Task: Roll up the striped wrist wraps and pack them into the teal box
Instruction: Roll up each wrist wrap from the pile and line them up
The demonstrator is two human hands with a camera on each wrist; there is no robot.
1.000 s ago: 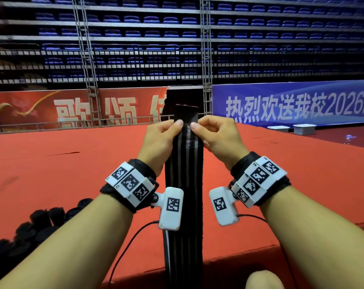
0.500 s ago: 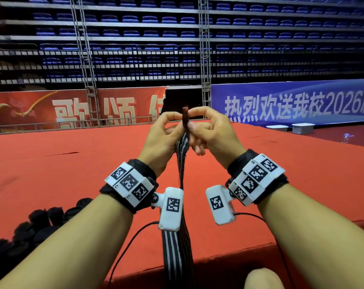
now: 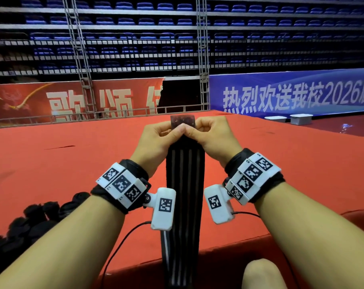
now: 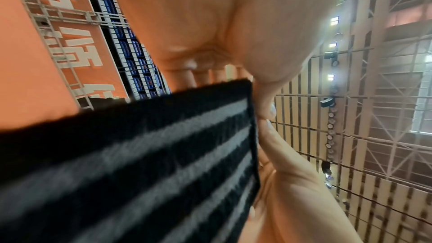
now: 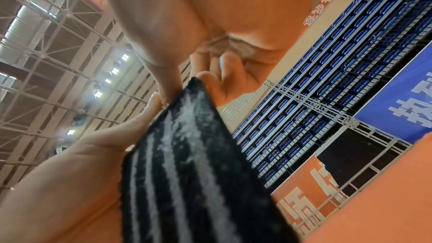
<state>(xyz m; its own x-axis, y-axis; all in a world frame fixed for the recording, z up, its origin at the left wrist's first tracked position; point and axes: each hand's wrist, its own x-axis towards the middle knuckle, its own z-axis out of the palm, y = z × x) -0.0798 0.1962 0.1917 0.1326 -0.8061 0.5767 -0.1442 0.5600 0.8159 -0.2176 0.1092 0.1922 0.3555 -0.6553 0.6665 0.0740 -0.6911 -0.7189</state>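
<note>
While the left hand (image 3: 156, 140) and right hand (image 3: 211, 135) pinch the top end of one wrap (image 3: 184, 197), it hangs flat above the red floor (image 3: 52, 163). Rolling looks about to begin: next, curl that end tightly downward. No box shows.

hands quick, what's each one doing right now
Left hand: pinching the top end of the black grey-striped fabric wrist wrap.
Right hand: pinching the same end.
</note>
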